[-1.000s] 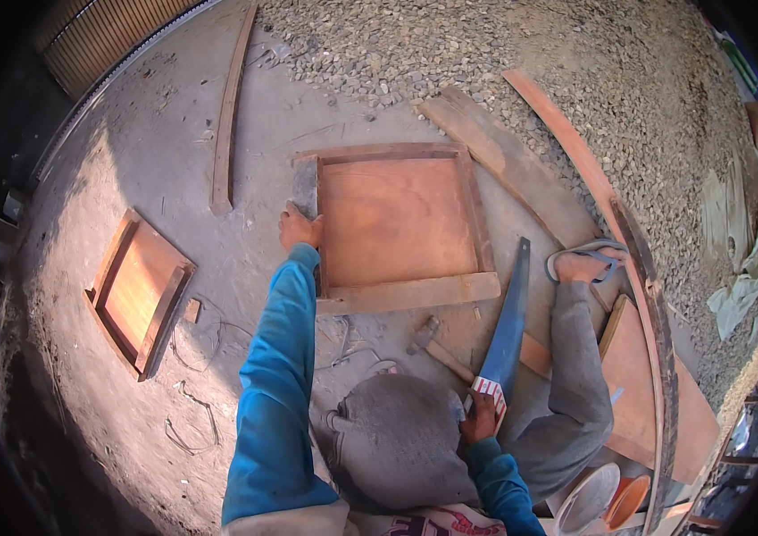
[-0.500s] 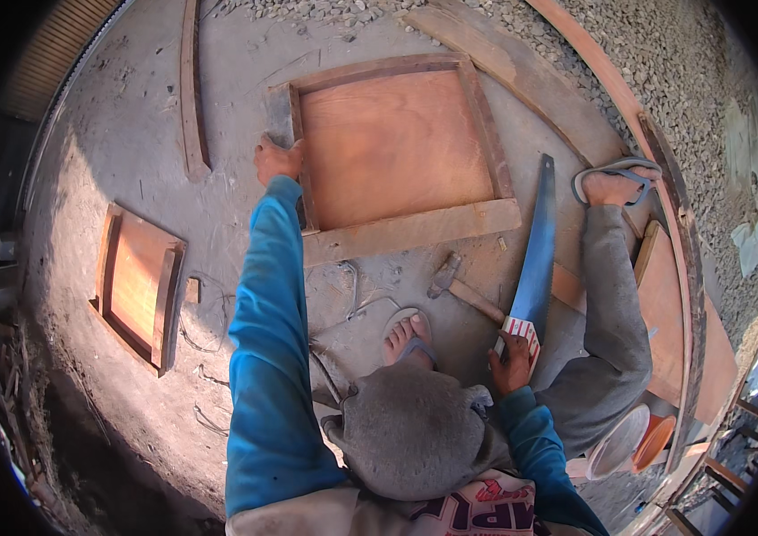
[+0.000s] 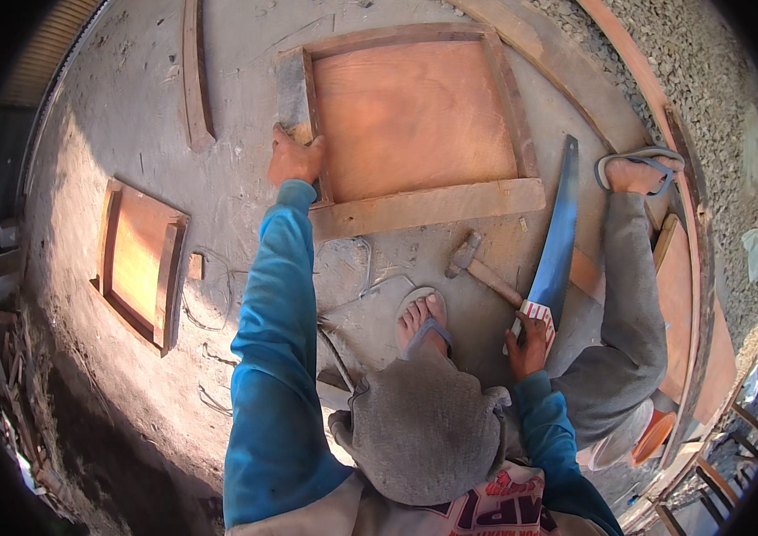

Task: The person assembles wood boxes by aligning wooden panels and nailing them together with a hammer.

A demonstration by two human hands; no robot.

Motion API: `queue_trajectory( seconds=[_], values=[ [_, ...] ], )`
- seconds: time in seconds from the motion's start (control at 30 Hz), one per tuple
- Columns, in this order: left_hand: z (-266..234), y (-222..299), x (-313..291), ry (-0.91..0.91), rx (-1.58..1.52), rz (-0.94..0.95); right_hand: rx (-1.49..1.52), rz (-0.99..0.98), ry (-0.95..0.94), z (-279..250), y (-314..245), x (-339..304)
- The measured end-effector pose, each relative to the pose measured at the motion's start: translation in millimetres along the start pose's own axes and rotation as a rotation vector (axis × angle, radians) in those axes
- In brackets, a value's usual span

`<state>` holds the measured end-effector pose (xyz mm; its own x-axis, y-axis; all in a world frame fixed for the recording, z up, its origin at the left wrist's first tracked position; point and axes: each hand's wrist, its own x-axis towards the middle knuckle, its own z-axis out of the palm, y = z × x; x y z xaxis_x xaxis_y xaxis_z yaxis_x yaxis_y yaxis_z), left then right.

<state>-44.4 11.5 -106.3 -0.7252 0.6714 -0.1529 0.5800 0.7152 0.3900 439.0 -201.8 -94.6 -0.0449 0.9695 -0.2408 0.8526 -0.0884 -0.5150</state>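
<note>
A shallow wooden frame point(image 3: 415, 125) with a reddish plywood panel lies on the ground in front of me. My left hand point(image 3: 297, 159) is closed at its left rail, thumb over the edge. Beside that rail, just beyond the hand, is a flat greyish piece point(image 3: 292, 89) with a paler near end; the fingers partly cover where it meets the rail. With my right hand point(image 3: 527, 347) I grip the red-and-white handle of a handsaw point(image 3: 553, 246). Its blade points away from me, low over the ground. A hammer point(image 3: 486, 266) lies left of the saw.
A smaller wooden frame point(image 3: 140, 263) sits on the left, near a small wood block point(image 3: 196, 265). A narrow timber point(image 3: 194, 76) lies at the far left. Long planks point(image 3: 566, 67) and gravel point(image 3: 705, 98) border the right. Cable point(image 3: 367, 268) crosses the ground by my foot.
The whole view has shifted, so the things appear farther right and higher. My left hand has slid nearer along the frame's left rail, uncovering more of the greyish piece. The saw stays in my right hand.
</note>
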Motion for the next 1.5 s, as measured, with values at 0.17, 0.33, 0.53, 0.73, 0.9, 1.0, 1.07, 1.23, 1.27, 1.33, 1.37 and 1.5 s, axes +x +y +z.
queue_trajectory(
  seconds=[0.17,0.33,0.53,0.73,0.9,1.0,1.07,1.23,1.27,1.33,1.37,1.5],
  values=[
    [5,12,-4,-0.003,0.053,0.006,0.007,0.001,0.030,-2,3,0],
    [6,5,-1,0.035,0.058,0.013,-0.006,-0.079,0.007,0,0,4],
    [1,5,0,-0.023,-0.036,-0.007,-0.043,-0.148,-0.018,10,-18,22],
    [7,4,-1,0.048,-0.061,0.023,-0.077,-0.175,-0.073,20,-37,42],
    [12,-3,10,-0.007,-0.142,0.034,-0.306,-0.109,-0.098,44,-7,63],
    [14,-37,29,-0.183,-0.557,0.068,-0.415,-0.075,-0.243,47,12,79],
    [-18,-39,7,-0.525,-0.847,-0.012,-0.367,-0.053,-0.319,40,14,85],
    [-1,-103,-48,-0.459,-0.717,-0.046,-0.248,0.087,-0.320,29,44,65],
    [5,-112,-55,-0.471,-0.739,-0.052,-0.200,0.077,-0.289,28,56,61],
    [17,-122,-73,-0.497,-0.792,-0.066,-0.083,0.032,-0.242,23,60,58],
    [21,-125,-83,-0.508,-0.820,-0.073,-0.047,-0.015,-0.226,24,61,57],
    [28,-108,-129,-0.551,-0.933,-0.116,0.251,-0.043,-0.327,27,22,68]
  ],
)
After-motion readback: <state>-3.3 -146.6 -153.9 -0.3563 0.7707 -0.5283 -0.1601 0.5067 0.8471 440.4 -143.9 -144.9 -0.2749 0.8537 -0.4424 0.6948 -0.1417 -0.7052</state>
